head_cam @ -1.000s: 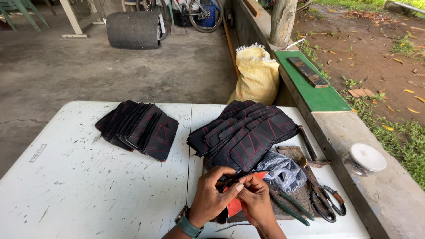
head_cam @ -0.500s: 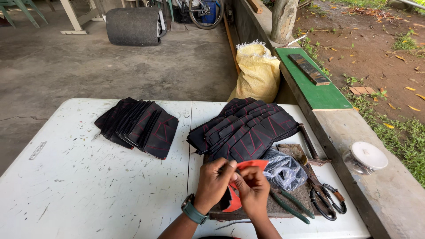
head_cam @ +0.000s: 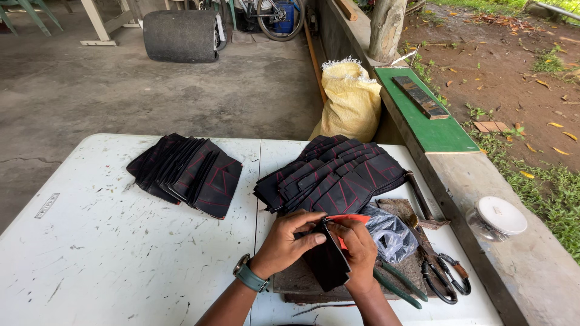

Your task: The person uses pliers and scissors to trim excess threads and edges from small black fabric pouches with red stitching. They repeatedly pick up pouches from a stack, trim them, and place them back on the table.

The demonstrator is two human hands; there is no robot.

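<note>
Both hands, left (head_cam: 289, 240) and right (head_cam: 356, 253), pinch a black piece (head_cam: 326, 262) between closed fingers near the tabletop's (head_cam: 121, 259) front edge, its long axis pointing toward the person.

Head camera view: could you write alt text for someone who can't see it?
Two bare hands, left hand and right hand, hold a dark fabric piece over a white table. Two stacks of dark red-stitched pieces lie behind, scissors to the right.
</note>
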